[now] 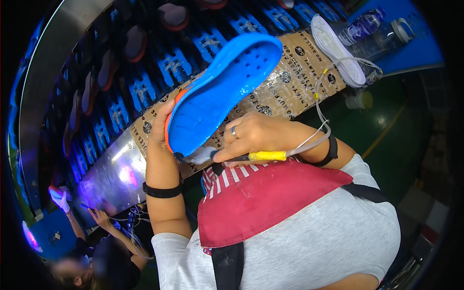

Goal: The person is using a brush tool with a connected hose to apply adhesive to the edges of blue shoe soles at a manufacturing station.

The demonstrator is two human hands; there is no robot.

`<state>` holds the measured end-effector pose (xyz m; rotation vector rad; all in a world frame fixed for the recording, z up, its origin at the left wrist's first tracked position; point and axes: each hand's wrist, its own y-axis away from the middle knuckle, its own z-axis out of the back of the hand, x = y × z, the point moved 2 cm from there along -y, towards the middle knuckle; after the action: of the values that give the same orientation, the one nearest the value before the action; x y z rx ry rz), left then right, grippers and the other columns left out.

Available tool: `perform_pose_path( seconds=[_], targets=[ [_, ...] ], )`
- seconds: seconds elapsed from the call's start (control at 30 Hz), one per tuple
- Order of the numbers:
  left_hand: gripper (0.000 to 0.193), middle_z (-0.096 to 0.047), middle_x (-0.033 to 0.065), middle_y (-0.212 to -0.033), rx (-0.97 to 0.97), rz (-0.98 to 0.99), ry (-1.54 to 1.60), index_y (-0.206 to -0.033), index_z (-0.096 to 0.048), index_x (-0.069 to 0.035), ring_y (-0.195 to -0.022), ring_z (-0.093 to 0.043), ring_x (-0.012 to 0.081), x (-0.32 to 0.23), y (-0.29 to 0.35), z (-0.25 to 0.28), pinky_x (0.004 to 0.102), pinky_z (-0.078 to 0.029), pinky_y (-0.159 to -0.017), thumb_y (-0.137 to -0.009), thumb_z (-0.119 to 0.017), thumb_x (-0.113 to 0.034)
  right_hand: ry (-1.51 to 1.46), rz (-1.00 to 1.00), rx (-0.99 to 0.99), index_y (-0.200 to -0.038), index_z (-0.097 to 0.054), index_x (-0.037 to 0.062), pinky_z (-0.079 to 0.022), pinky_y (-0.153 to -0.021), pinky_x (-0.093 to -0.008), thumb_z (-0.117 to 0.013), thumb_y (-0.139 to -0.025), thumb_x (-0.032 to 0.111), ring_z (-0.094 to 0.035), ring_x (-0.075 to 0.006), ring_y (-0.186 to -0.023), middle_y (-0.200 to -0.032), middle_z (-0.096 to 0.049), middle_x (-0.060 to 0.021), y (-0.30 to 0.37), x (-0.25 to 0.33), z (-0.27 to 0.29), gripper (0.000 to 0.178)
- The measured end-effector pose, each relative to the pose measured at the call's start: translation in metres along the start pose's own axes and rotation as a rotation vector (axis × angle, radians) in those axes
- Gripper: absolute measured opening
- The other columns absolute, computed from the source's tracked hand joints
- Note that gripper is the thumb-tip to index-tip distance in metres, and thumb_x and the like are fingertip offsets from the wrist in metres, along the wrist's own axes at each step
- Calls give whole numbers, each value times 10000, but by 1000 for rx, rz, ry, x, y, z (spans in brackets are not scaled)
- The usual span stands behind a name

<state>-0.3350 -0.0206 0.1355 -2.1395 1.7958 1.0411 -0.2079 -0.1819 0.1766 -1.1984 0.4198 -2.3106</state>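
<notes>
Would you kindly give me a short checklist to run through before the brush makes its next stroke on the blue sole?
1. Left hand grips the blue sole firmly at its heel end: ok.
2. Right hand holds the brush by its yellow-wrapped handle: ok.
3. Bristles meet the sole's heel edge: ok.
4. Clear tube to the brush hangs free of the sole: ok.
5. Enough glue on the bristles: cannot tell.
6. White sole on the cardboard-covered ledge lies out of the way: ok.
</notes>
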Motion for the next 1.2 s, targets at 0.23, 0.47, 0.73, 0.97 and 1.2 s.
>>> perform_pose_path(
  seconds=[0.23, 0.47, 0.73, 0.97, 1.2],
  targets=[
    [519, -608, 186, -1113, -91, 159, -110, -1219, -518, 17, -993, -614, 274, -11, 6, -3, 386, -507, -858, -853, -513, -350, 62, 36, -91, -952, -680, 156, -475, -607, -318, -635, -702, 103, -584, -220, -668, -660, -573, -47, -2, 3, -1, 259],
    [502, -632, 170, -1064, -199, 225, -192, -1204, -533, 14, -939, -635, 263, -19, 23, -1, 367, -522, -826, -850, -524, -342, 112, 5, -99, -954, -667, 117, -462, -581, -320, -598, -704, 81, -569, -213, -662, -645, -547, -32, 8, 11, 0, 262],
    [529, -594, 191, -1135, -212, 123, -240, -1255, -479, 9, -986, -615, 294, -18, 32, 10, 388, -520, -841, -861, -485, -344, -38, -15, -120, -958, -676, 69, -448, -548, -319, -714, -729, 126, -564, -216, -597, -653, -574, -57, 8, 5, 0, 240],
    [670, -543, 215, -1193, -7, 94, -48, -1332, -378, -19, -982, -599, 372, 21, 24, -12, 520, -532, -765, -840, -433, -470, -294, -451, -458, -974, -679, 33, -499, -676, -282, -704, -756, 109, -636, -177, -716, -844, -676, -102, 18, -24, 23, 232],
    [786, -519, 227, -1207, -49, 1, -126, -1349, -344, -43, -961, -602, 389, 32, -2, -43, 553, -533, -738, -778, -489, -564, 82, -281, -490, -972, -671, 26, -480, -579, -286, -702, -730, 75, -621, -267, -637, -768, -645, -137, 47, 0, 58, 249]
  ],
)
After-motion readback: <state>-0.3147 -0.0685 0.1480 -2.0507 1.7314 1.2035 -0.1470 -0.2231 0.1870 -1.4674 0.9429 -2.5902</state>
